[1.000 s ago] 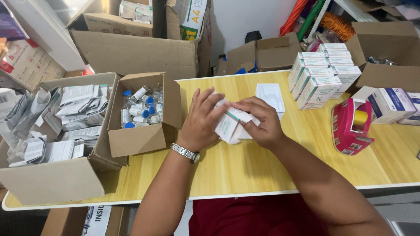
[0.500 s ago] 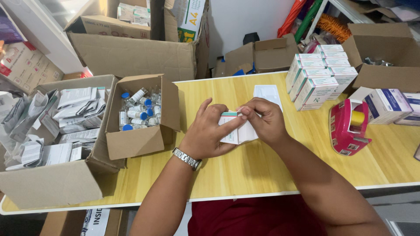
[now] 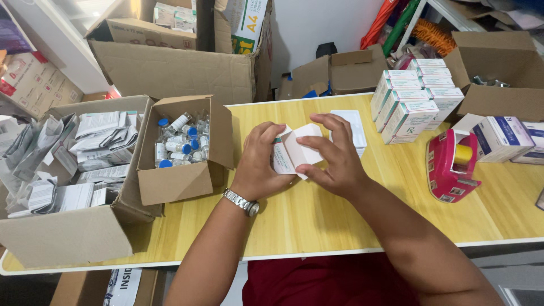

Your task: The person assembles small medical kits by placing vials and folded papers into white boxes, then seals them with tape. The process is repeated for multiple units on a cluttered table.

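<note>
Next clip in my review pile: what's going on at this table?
A person holds a small white carton in both hands, left hand gripping its side, right hand on its open flap. A cardboard box of blue-capped vials sits to the left; stacked finished cartons and a pink tape dispenser sit to the right.

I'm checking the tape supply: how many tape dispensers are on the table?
1. A pink tape dispenser stands on the yellow table, to the right of the right hand, near the stacked white cartons. Others could be hidden inside the cardboard boxes.
</note>
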